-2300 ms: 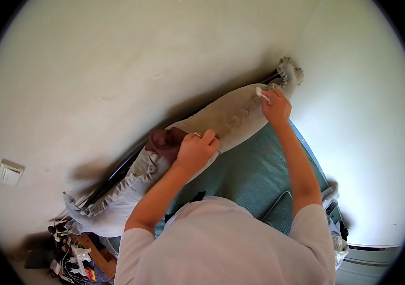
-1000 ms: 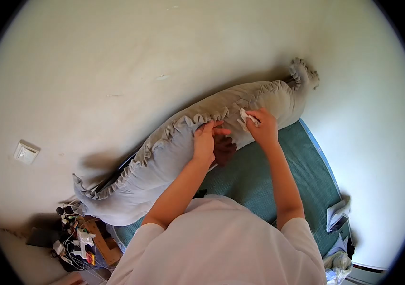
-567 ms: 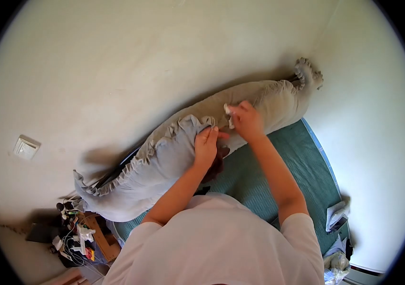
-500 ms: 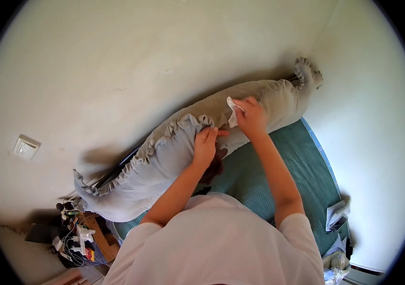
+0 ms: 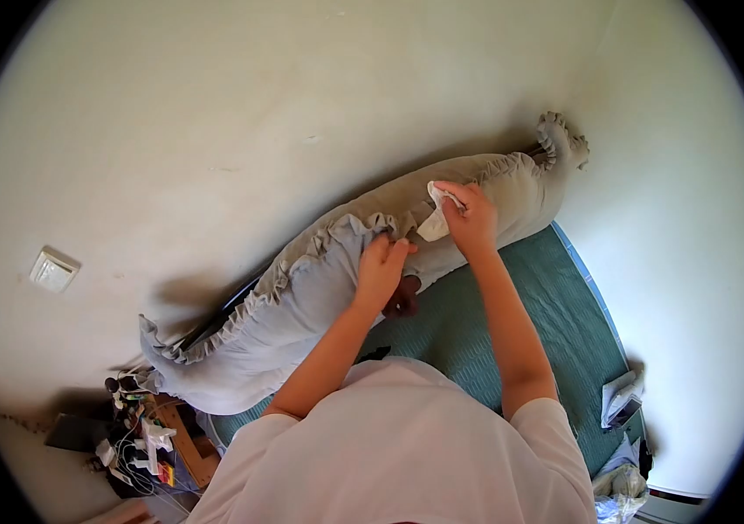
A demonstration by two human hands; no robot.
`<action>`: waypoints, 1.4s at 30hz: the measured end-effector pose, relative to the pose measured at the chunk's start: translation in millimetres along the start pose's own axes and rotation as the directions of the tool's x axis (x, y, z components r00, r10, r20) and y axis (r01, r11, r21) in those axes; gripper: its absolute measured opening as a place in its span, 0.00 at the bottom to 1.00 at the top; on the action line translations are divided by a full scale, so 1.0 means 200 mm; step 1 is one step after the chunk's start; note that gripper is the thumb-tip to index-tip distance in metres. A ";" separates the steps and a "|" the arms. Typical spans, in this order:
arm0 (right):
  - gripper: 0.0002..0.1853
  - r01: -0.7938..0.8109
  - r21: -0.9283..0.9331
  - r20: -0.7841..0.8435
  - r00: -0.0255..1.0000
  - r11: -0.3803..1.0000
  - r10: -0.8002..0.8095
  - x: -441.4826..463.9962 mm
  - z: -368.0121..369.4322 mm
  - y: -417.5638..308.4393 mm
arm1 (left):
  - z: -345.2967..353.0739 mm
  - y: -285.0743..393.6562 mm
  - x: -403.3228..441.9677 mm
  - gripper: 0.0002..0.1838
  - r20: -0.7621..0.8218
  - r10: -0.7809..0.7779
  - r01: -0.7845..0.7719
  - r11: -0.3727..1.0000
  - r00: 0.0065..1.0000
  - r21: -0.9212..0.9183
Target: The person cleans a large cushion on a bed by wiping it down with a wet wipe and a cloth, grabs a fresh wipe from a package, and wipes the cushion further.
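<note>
A long padded grey headboard cover with ruffled edging (image 5: 285, 301) leans along the wall behind the bed. My left hand (image 5: 381, 271) is closed on the fabric of the cover near its middle, by the ruffle. To the right, my right hand (image 5: 472, 218) pinches a small white cloth or tissue (image 5: 434, 225) between thumb and fingers, just over the cover's surface. Below my left hand a dark reddish-brown item (image 5: 405, 297) shows in part; its kind is unclear.
A green mat (image 5: 529, 306) covers the bed. On the left, cables and small items crowd a wooden stand (image 5: 184, 441). A switch plate (image 5: 54, 270) is on the wall. Grey folded items (image 5: 621, 400) and a plastic bag (image 5: 623, 489) lie at the bed's right edge.
My right hand has shifted slightly to the right and down with the white cloth, which now hangs more spread out. My left hand stays at the same part of the cover.
</note>
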State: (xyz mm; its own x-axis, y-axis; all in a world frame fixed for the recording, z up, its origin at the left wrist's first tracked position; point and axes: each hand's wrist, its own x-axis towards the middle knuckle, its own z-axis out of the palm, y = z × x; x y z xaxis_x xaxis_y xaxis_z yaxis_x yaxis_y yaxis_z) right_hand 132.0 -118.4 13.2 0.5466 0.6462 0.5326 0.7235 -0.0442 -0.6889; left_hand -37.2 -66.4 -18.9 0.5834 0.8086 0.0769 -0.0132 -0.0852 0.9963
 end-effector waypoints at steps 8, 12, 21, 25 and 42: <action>0.12 -0.099 0.476 -0.023 0.992 0.874 0.124 0.03 -0.04 -0.03 | -0.01 0.06 0.21 0.17 0.088 -0.309 0.320 0.883 0.947 -0.343; 0.11 0.084 0.283 0.043 0.994 0.955 -0.100 0.00 0.08 -0.10 | -0.04 0.08 0.09 0.15 0.130 -0.301 0.327 0.846 0.945 -0.420; 0.04 0.127 -0.081 -0.054 0.990 0.989 -0.131 -0.12 0.29 -0.11 | 0.03 -0.01 0.06 0.11 0.003 -0.328 0.242 0.688 0.945 -0.684; 0.05 0.213 -0.071 -0.045 0.975 0.975 -0.216 -0.19 0.28 -0.18 | 0.01 0.12 0.05 0.11 0.091 -0.468 0.363 0.533 0.879 -0.764; 0.09 0.174 -0.211 -0.185 0.959 0.962 -0.214 0.05 0.15 0.07 | 0.01 -0.01 0.08 0.13 0.035 -0.424 0.345 0.683 0.905 -0.643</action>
State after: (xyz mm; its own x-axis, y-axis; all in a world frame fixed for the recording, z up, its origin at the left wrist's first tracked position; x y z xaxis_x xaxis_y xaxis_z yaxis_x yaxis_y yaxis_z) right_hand 134.7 -88.9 -5.1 0.4474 0.4885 0.7491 0.8799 -0.0905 -0.4664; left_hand -25.0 -54.5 -18.8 0.5617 0.7478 -0.3541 -0.3304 0.5951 0.7326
